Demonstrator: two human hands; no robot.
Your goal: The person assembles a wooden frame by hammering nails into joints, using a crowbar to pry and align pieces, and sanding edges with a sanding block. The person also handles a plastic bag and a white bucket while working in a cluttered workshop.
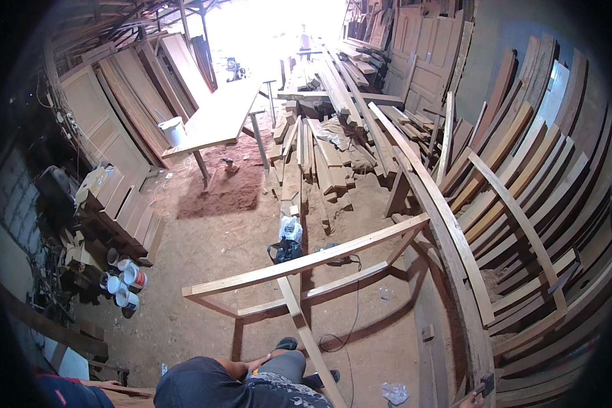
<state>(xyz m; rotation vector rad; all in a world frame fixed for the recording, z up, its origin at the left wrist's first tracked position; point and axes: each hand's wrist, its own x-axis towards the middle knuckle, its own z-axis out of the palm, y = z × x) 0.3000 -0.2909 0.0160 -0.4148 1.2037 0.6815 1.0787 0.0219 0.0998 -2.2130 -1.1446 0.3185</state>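
Observation:
At the lower right my right hand [470,401], partly cut off by the picture's edge, seems closed around a small dark tool [486,385] over the near end of a long thick plank [449,255]. The tool's kind is unclear. My left hand does not show; a dark sleeve with red [64,393] lies at the lower left. Left of the plank stands a pale timber frame [306,256], a loose batten [311,340] leaning against its top rail. A bent co-worker [197,384] in a dark shirt is close by, one hand [258,362] near a knee.
Curved boards [523,173] lean along the right wall. Beyond the frame are a timber pile [333,160], a power tool [338,257] with a cord and a black bag [283,251]. A worktable [217,119] carries a white bucket [173,130]. Paint pots [134,275] stand left.

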